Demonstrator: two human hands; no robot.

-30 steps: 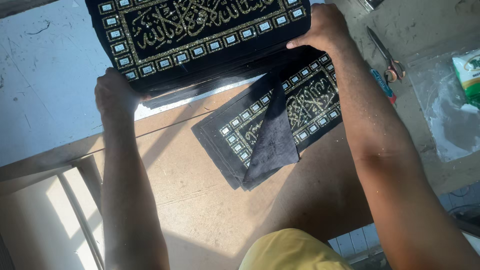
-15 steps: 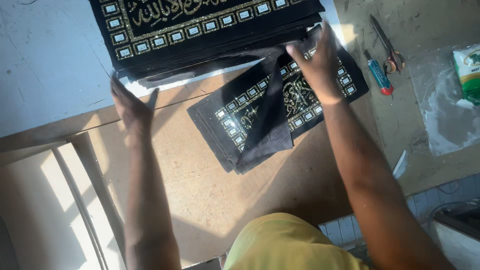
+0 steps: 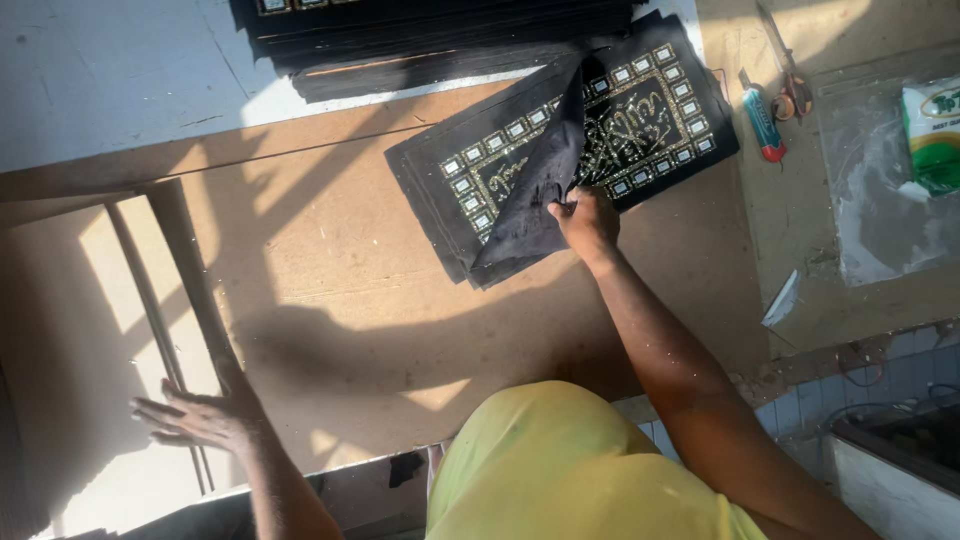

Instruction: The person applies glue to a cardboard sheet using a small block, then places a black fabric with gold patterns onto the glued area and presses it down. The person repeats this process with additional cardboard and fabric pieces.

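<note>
A black cloth panel [image 3: 640, 120] with gold script and a border of small squares lies on the brown board, on a thin pile of like panels. A plain black fabric piece [image 3: 530, 200] is draped across its middle. My right hand [image 3: 585, 220] pinches the lower edge of that black fabric piece. My left hand [image 3: 195, 420] rests flat, fingers spread, on the board's near left edge, holding nothing. A taller stack of black panels [image 3: 440, 40] sits at the far edge.
The brown board [image 3: 340, 290] spans the work surface, with a white tabletop [image 3: 110, 80] behind. Right of the panels lie a blue-and-red tube [image 3: 762, 122], scissors [image 3: 790, 85] and a green-and-white packet [image 3: 932, 135] on plastic sheet. A white scrap [image 3: 782, 300] lies nearer.
Both hands let go of the tall stack. The right hand came down onto the black fabric on the small pile. The left hand dropped to the board's near left edge.
</note>
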